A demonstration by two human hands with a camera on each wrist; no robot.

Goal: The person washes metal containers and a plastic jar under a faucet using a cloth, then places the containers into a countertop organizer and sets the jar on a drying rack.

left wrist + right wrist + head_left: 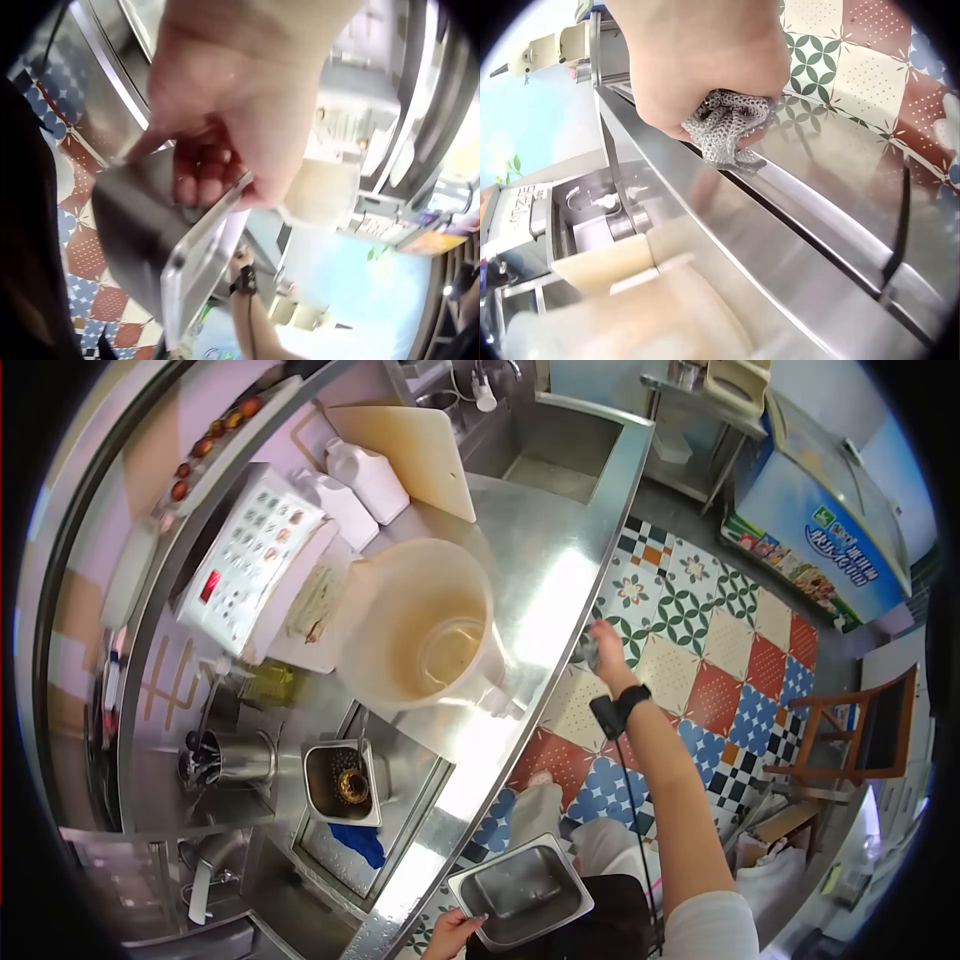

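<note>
Low at the front of the head view, my left hand [453,937] grips the rim of a rectangular steel food pan [522,892], which looks bare inside. The left wrist view shows the thumb and curled fingers [210,176] around the rim of that pan [127,225]. My right hand [612,656] is held out past the counter's edge, over the floor. Bunched in its fist is a grey mesh scrubbing cloth [731,129], partly hidden by the hand [705,64] in the right wrist view.
A large translucent bucket [415,625] stands on the steel counter [545,560]. Near it are a cutting board [430,450], white jugs [365,480] and a second steel pan [340,785] beside a blue cloth [357,843]. A sink [555,450] lies beyond; a chair [860,730] stands right.
</note>
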